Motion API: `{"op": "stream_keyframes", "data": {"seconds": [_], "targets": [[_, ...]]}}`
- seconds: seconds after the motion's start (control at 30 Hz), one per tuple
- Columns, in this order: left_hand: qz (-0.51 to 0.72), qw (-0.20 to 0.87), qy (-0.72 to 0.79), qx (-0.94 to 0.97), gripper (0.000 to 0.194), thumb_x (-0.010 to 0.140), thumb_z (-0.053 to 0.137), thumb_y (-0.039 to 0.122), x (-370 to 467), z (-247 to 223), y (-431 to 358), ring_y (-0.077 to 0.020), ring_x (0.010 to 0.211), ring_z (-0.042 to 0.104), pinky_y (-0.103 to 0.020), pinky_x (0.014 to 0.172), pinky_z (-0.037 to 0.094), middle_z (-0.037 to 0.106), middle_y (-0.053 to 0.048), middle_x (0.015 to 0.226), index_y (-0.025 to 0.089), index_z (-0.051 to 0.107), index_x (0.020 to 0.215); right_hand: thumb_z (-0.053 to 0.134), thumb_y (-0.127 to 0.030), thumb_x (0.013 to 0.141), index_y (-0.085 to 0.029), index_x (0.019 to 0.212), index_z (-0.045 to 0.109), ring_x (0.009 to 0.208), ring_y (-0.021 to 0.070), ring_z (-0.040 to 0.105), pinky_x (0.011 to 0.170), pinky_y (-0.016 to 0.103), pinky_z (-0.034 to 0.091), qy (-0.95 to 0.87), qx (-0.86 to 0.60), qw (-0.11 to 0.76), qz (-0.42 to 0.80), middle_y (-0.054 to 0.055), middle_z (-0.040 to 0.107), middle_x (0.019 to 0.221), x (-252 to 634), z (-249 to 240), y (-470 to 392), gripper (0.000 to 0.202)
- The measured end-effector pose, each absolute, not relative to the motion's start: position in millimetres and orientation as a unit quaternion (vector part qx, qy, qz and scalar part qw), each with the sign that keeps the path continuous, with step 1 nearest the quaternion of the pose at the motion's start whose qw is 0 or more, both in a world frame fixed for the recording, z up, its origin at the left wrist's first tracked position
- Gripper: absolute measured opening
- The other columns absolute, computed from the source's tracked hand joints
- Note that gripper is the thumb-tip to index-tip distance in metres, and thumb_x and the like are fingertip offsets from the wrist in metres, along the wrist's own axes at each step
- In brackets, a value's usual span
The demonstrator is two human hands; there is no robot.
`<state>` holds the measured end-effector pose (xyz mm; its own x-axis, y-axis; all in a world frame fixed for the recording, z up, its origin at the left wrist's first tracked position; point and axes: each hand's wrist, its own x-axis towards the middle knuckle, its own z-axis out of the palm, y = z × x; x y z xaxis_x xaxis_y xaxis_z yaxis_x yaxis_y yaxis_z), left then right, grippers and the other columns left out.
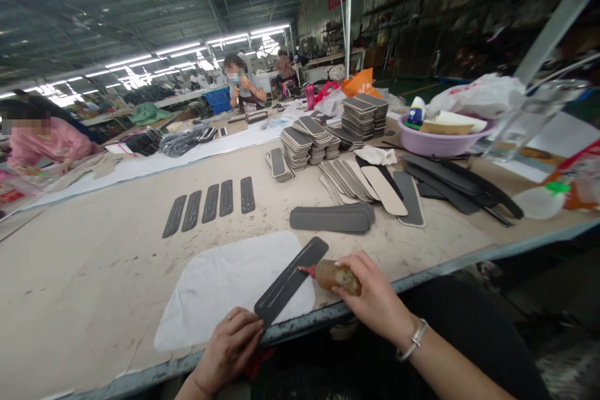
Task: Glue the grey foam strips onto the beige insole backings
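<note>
My right hand (370, 287) is wrapped round a brownish squeeze bottle (332, 276), tilted so its red nozzle meets or nearly meets a long dark grey strip (288, 284). Wet, shiny lines of what looks like glue run along the strip's face. My left hand (234, 340) pinches the strip's near end at the table edge. Beneath the strip lies a white sheet (206, 287) with rounded corners. Farther off, several short dark pieces (210, 203) with similar shiny lines lie in a row. A small pile of long dark strips (330, 219) rests just beyond the sheet.
Stacks of grey pieces (297, 144) and fanned light-edged pieces (349, 178) stand toward the back. At right are a purple basin (431, 142), black curved parts (450, 181) and a clear container with a green cap (544, 200). Co-workers sit across and at the left.
</note>
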<state>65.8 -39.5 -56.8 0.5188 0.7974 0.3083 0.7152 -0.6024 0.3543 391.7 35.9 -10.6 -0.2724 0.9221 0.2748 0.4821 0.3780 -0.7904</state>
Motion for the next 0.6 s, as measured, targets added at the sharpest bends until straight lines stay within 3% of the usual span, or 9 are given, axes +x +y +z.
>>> {"op": "stream_keyframes", "data": {"seconds": [0.2,0.43,0.6], "targets": [[0.226,0.095,0.432,0.868,0.023,0.083,0.050,0.009,68,-53,-38,-0.0152,0.079,0.057,-0.030,0.070,0.052,0.064,-0.008,0.088,0.019,0.062,0.101,0.065,-0.016,0.071,-0.023,0.101,0.053,0.094,0.0229,0.052,0.084,0.039,0.045,-0.716,-0.524,0.402,0.228,0.005,0.051,0.100,411,-14,49,0.034],[0.228,0.083,0.440,0.865,0.021,0.084,0.050,0.012,68,-55,-39,-0.0151,0.076,0.058,-0.031,0.069,0.051,0.065,-0.007,0.086,0.019,0.063,0.098,0.066,-0.013,0.070,-0.024,0.100,0.053,0.090,0.0200,0.052,0.079,0.033,0.046,-0.746,-0.387,0.383,0.385,0.004,0.053,0.096,375,-3,15,0.035],[0.219,0.101,0.442,0.864,0.022,0.084,0.050,0.011,67,-57,-41,-0.0156,0.078,0.057,-0.031,0.070,0.051,0.064,-0.008,0.087,0.019,0.062,0.100,0.069,-0.010,0.065,-0.025,0.100,0.054,0.091,0.0192,0.051,0.079,0.032,0.046,-0.759,-0.356,0.341,0.426,0.003,0.051,0.098,359,-3,1,0.041]]}}
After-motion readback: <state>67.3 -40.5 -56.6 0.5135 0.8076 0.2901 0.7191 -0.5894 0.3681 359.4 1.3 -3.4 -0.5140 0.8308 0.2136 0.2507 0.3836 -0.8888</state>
